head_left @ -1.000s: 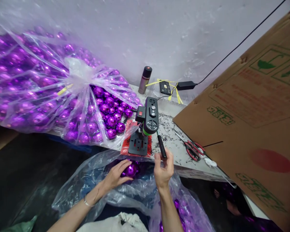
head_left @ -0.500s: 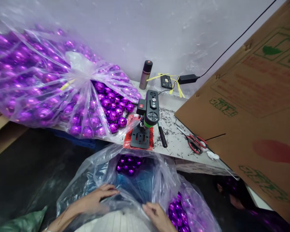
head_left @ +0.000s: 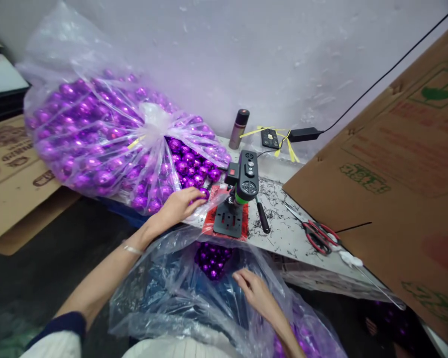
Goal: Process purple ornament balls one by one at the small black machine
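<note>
Shiny purple faceted balls (head_left: 188,166) spill from the torn side of a big clear plastic bag (head_left: 155,122) on the table. My left hand (head_left: 181,205) reaches over the front of this pile, fingers stretched and thumb apart, its tips at a ball by the bag's edge. In front of me an open clear plastic bag (head_left: 164,298) spreads across my lap, with more purple balls (head_left: 213,259) inside. Above it is my right hand (head_left: 254,293), its fingers curled together; what they hold, if anything, is hidden. A small black bench press (head_left: 248,174) with a flat slotted base stands between the hands, farther back.
Red-handled scissors (head_left: 317,236) lie right of the press, among black scraps. Behind stand a dark spray can (head_left: 240,128) and a black power adapter (head_left: 304,134) with a cable. A large cardboard box (head_left: 395,199) bounds the right side; another carton (head_left: 18,174) is at left.
My left hand has left the lap bag and moved up and forward to the purple balls on the table. My right hand has let go of the bag's edge and moved forward over it.
</note>
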`<state>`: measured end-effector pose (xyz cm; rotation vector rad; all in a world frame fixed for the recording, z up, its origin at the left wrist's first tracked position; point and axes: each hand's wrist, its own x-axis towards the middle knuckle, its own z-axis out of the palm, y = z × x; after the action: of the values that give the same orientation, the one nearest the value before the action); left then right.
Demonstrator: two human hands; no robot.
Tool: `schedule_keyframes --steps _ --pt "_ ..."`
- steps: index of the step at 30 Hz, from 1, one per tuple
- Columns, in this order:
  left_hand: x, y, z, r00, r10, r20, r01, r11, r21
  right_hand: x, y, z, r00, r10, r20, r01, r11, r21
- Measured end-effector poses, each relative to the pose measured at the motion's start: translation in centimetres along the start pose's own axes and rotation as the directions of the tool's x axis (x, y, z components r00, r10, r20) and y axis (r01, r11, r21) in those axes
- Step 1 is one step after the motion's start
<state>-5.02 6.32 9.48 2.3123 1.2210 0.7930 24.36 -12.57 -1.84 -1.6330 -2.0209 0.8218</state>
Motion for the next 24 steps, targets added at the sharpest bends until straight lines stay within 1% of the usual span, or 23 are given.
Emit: schedule_keyframes --steps 1,2,4,6,8,9,11,12,13,14,15,16,17,18,19,20,21,22,23,24 --pt "1.9 -0.6 0.8 0.999 -0.010 -0.039 0.014 0.995 0.101 0.9 -0.8 0.0 0.999 -0.029 0.034 0.029 1.000 0.006" --pt "3.5 -1.1 1.9 0.999 -0.028 -0.038 0.036 0.979 0.203 1.7 -1.6 0.2 0.996 -0.051 0.073 0.051 0.999 0.006" --pt "5.8 -2.2 4.2 0.999 -0.043 0.026 0.032 0.941 0.337 2.6 -3.0 1.2 0.985 -0.089 0.150 0.092 0.996 -0.011" --pt "6.7 -3.0 6.0 0.996 -0.042 0.078 0.009 0.924 0.383 2.6 -4.0 2.6 0.963 -0.112 0.244 0.121 0.992 -0.022" --pt "6.8 -3.5 6.9 0.995 -0.039 0.088 0.002 0.921 0.389 2.1 -4.4 3.8 0.937 -0.094 0.336 0.112 0.993 -0.036" --pt "6.7 -3.5 6.9 0.996 -0.045 0.079 0.011 0.921 0.389 1.8 -4.5 4.2 0.927 -0.072 0.368 0.096 0.994 -0.048" --pt "6.1 -3.4 6.1 0.998 -0.053 0.028 0.039 0.930 0.364 1.1 -4.3 4.4 0.917 -0.027 0.399 0.061 0.995 -0.073" --pt "5.7 -3.2 5.5 0.998 -0.054 -0.023 0.058 0.943 0.328 0.9 -4.1 4.3 0.916 -0.011 0.400 0.046 0.996 -0.077" --pt "5.2 -2.9 4.8 0.993 -0.062 -0.100 0.087 0.959 0.268 0.8 -3.8 4.1 0.919 -0.001 0.395 0.033 0.997 -0.074" --pt "4.5 -2.6 4.2 0.978 -0.088 -0.191 0.124 0.975 0.182 0.7 -3.6 3.8 0.923 0.003 0.384 0.023 0.998 -0.065" --pt "3.8 -2.3 3.7 0.949 -0.143 -0.281 0.167 0.984 0.062 0.8 -3.4 3.5 0.928 0.005 0.371 0.016 0.998 -0.053" --pt "2.9 -1.9 3.4 0.909 -0.232 -0.347 0.213 0.973 -0.093 0.9 -3.3 3.2 0.934 0.003 0.357 0.013 0.999 -0.043" --pt "2.0 -1.4 3.3 0.863 -0.346 -0.368 0.255 0.927 -0.275 1.2 -3.2 3.0 0.940 -0.001 0.340 0.014 0.999 -0.037" --pt "1.1 -0.9 3.4 0.824 -0.462 -0.329 0.287 0.840 -0.461 1.4 -3.1 2.8 0.946 -0.008 0.323 0.020 0.999 -0.035" --pt "0.2 -0.4 3.8 0.798 -0.553 -0.239 0.309 0.716 -0.626 1.8 -3.2 2.7 0.951 -0.018 0.307 0.030 0.999 -0.036" --pt "-0.7 0.2 4.4 0.785 -0.607 -0.124 0.325 0.573 -0.752 2.1 -3.3 2.8 0.955 -0.031 0.295 0.045 0.998 -0.040" --pt "-1.4 0.8 5.0 0.779 -0.627 -0.011 0.337 0.434 -0.836 2.5 -3.5 2.8 0.957 -0.046 0.286 0.062 0.997 -0.045" --pt "-2.0 1.4 5.8 0.778 -0.623 0.080 0.343 0.314 -0.885 2.7 -3.8 3.0 0.958 -0.061 0.280 0.078 0.996 -0.051" --pt "-2.5 1.9 6.6 0.778 -0.611 0.146 0.343 0.220 -0.913 3.0 -4.1 3.1 0.957 -0.073 0.280 0.093 0.994 -0.060" --pt "-2.8 2.4 7.3 0.780 -0.598 0.186 0.337 0.150 -0.930 3.2 -4.4 3.3 0.954 -0.082 0.287 0.107 0.992 -0.071"
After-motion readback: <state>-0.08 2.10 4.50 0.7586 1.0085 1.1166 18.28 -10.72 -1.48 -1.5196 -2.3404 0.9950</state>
